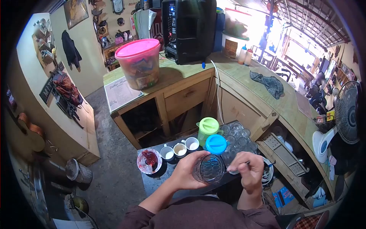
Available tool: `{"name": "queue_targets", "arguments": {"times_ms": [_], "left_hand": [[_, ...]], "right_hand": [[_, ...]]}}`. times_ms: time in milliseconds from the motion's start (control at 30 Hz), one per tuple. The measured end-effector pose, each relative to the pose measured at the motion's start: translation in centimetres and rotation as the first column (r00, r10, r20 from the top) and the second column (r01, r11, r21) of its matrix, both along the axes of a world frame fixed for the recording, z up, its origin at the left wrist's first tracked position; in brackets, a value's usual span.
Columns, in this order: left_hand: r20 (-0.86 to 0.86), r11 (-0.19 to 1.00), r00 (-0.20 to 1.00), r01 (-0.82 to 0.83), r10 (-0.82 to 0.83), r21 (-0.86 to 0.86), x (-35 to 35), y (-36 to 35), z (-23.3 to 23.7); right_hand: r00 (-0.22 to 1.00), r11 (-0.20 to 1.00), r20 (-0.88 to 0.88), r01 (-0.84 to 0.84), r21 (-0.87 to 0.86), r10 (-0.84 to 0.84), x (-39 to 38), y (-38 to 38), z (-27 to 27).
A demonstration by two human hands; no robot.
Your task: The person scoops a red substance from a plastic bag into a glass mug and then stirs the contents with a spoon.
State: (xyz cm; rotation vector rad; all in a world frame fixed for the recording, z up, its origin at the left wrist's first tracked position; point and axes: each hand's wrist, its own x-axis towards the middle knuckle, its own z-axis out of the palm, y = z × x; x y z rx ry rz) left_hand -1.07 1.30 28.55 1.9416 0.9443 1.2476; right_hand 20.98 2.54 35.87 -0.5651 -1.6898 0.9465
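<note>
While the left hand (188, 173) grips a glass (211, 168), the right hand (249, 168) pinches a slim object (248, 163)

Although reflections cross its wall, the glass reads as clear, smooth and round-mouthed, its opening tilted toward the head camera. The slim object looks metallic; the fingers hide most of it, so its type cannot be told.

Adjacent items: a pale bowl (139, 163) with glossy dark-red contents; three white cups (180, 150) in a slanting row; a green lidded pitcher (208, 129); a container with a ridged blue lid (215, 143); and a cluster of clear glasses (238, 133).

The dark, flat table (152, 187) ends at a straight left edge, beside which rough grey floor (110, 171) extends. A strip of tabletop shows between the bowl and the left forearm. The wooden counter (187, 93) bounds the far side.

The gripped glass is between the hands: left thumb and fingers wrap its side, while the right fingertips, pressed together, sit just beside its rim. Contact there cannot be confirmed.
</note>
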Motion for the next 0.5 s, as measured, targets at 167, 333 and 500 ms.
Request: {"name": "queue_targets", "arguments": {"times_ms": [167, 333, 500], "left_hand": [[-0.036, 0.999, 0.999, -0.028, 0.029, 0.023, 0.1, 0.0, -0.1], [-0.018, 0.999, 0.999, -0.039, 0.040, 0.027, 0.2, -0.1, -0.3], [-0.013, 0.998, 0.999, -0.046, 0.047, 0.032, 0.0, -0.1, 0.1]], "right_hand": [[0.946, 0.988, 0.325, -0.049, 0.143, 0.000, -1.6, 0.5, -0.2], [1.000, 1.000, -0.025, 0.014, 0.002, -0.014, -0.4, 0.0, 0.2], [0.990, 0.999, 0.139, -0.001, 0.040, -0.004, -0.2, 0.3, -0.3]]}}
